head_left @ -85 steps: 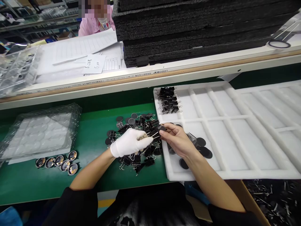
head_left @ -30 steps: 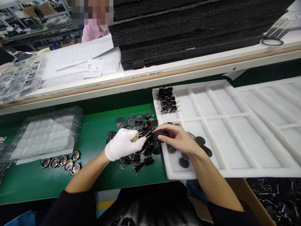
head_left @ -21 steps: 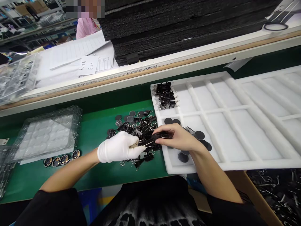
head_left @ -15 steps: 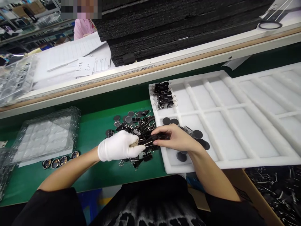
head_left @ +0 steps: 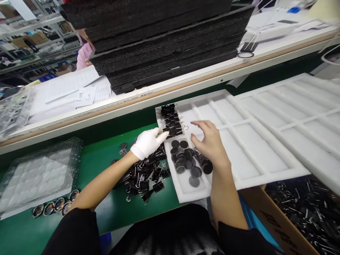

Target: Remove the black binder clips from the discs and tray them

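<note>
My left hand [head_left: 148, 142], in a white glove, pinches a black binder clip [head_left: 172, 132] at the near end of a row of binder clips [head_left: 171, 117]. That row lies in the far left compartment of a white foam tray [head_left: 239, 141]. My bare right hand [head_left: 208, 141] hovers just right of the row with its fingers spread and nothing in it. Below it, several black discs [head_left: 188, 161] lie in the tray's near left compartment. A loose pile of binder clips [head_left: 145, 173] sits on the green mat under my left forearm.
Clear blister trays [head_left: 37, 173] and shiny round pieces [head_left: 53, 205] lie at left. A stack of black foam sheets [head_left: 164, 42] and papers [head_left: 71, 92] sit on the shelf behind. A second foam tray [head_left: 297, 106] overlaps at right; a cardboard box of clips [head_left: 305, 209] sits lower right.
Both hands have left the clip pile and moved up to the far compartment. My left hand brought a clip to the row. My right hand let go and opened.
</note>
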A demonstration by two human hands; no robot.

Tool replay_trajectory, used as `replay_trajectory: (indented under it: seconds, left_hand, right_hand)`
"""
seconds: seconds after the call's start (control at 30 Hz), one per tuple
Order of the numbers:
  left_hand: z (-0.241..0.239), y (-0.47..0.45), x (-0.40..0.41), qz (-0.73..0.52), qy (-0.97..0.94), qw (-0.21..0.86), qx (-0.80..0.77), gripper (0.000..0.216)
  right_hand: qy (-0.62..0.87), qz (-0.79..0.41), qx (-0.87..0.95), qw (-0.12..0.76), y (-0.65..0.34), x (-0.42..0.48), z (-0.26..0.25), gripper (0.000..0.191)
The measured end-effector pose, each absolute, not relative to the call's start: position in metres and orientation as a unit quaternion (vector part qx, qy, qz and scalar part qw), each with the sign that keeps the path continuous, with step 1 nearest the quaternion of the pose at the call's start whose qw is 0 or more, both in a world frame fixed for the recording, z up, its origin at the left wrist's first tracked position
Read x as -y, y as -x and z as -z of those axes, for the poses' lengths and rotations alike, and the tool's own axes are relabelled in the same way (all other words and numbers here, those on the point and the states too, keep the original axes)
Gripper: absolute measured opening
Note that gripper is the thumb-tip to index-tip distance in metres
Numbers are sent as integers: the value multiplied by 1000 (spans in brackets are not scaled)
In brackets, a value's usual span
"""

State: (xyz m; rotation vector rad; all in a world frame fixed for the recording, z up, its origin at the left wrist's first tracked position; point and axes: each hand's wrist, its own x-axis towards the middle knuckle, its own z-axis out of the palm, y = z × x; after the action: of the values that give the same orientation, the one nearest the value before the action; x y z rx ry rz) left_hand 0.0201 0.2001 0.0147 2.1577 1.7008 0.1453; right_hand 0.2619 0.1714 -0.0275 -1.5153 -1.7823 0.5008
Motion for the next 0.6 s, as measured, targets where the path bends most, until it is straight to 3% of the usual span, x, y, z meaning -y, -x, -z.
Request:
replay_trajectory:
  seconds: [0.1, 0.17, 0.33, 0.6]
  left_hand:
    - [-5, -43, -217, 54, -806, 22, -589, 51]
    - [-4, -51, -226, 111, -818, -5, -564, 51]
    - [-4, -54, -235, 163, -846, -16, -508, 57]
    - [-20, -14, -207, 84, -847, 4, -525, 57]
  right_hand:
    - [598, -290, 704, 249, -273, -177, 36, 20]
    - [579, -296, 732, 203, -263, -176, 37, 17]
    - [589, -173, 779, 123, -214, -167, 37, 22]
    - [568, -245, 770, 155, -209, -167, 55, 22]
